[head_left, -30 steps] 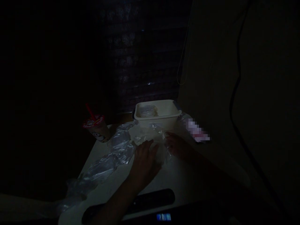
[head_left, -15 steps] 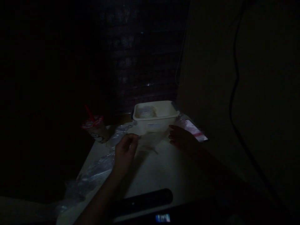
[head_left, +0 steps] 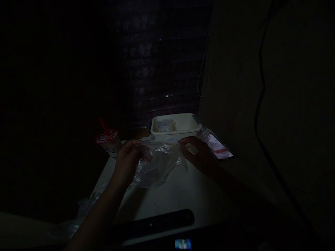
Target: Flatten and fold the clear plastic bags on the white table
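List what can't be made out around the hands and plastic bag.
All head view, very dim.
Inside the plastic bag between left hand and right hand: lost to glare and dark.
Inside the white tub: too dark.
Print on the cup: too small.
Text on the lit screen: tiny, blurred.

We're counting two hands, left hand (head_left: 128, 158) and right hand (head_left: 199, 153), one plastic bag (head_left: 157, 165), one white tub (head_left: 175, 127), one cup (head_left: 108, 144), one phone (head_left: 220, 148) and one desk (head_left: 178, 195).
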Demonstrator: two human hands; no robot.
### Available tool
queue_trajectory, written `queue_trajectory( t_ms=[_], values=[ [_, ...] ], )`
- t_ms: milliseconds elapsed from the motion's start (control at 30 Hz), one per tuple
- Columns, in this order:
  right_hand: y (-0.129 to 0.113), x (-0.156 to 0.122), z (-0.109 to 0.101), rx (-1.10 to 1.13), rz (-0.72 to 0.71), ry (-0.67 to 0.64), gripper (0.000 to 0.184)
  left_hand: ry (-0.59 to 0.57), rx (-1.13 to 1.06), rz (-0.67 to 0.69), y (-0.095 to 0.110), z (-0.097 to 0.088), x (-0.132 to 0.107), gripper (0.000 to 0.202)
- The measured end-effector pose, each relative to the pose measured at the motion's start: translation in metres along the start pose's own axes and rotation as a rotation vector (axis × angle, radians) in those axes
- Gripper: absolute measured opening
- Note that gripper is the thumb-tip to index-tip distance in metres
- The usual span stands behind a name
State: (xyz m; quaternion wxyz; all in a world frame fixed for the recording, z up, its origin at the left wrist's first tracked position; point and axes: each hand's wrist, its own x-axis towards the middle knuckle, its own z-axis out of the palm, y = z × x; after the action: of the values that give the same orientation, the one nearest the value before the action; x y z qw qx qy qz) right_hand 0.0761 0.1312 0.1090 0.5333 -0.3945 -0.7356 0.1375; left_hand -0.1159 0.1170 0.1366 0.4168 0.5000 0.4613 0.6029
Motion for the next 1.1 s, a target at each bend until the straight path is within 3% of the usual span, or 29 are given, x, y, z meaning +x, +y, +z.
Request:
queue_trajectory(
  t_ms=[67,233,367,467,567,700,833,1000,1100],
  values=[
    [0.001,0.003,-0.003,0.073,0.035,-0.035,0.006,0.002,0.008,-0.007,-0.004,-0.002,0.0,0.012],
    [0.013,0.008,-0.009,0.246,0.303,-0.057,0.014,-0.057,0.042,-0.065,-0.01,-0.005,0.0,0.031],
    [0.016,0.013,-0.018,0.237,0.394,-0.064,0.01,-0.13,0.215,-0.119,-0.01,-0.011,0.002,0.024],
    [0.009,0.016,-0.024,0.203,0.47,-0.165,0.011,-0.129,0.327,-0.176,-0.012,-0.015,0.006,0.022],
    [0.005,0.017,-0.025,0.288,0.55,-0.241,0.017,-0.138,0.315,-0.213,-0.016,-0.016,0.012,0.015],
    [0.013,0.015,-0.023,0.497,0.607,-0.206,0.025,-0.141,0.172,-0.223,-0.017,-0.014,0.013,0.017],
    [0.023,0.013,-0.024,0.552,0.535,-0.194,0.027,-0.12,0.03,-0.173,-0.014,-0.009,0.01,0.02],
    [0.018,0.011,-0.034,0.253,0.249,-0.133,0.022,-0.129,-0.016,-0.016,-0.009,-0.008,0.005,0.01],
    [0.015,0.003,-0.042,0.135,0.155,-0.161,0.021,-0.198,-0.031,0.027,-0.011,-0.011,0.0,0.006]
  ],
)
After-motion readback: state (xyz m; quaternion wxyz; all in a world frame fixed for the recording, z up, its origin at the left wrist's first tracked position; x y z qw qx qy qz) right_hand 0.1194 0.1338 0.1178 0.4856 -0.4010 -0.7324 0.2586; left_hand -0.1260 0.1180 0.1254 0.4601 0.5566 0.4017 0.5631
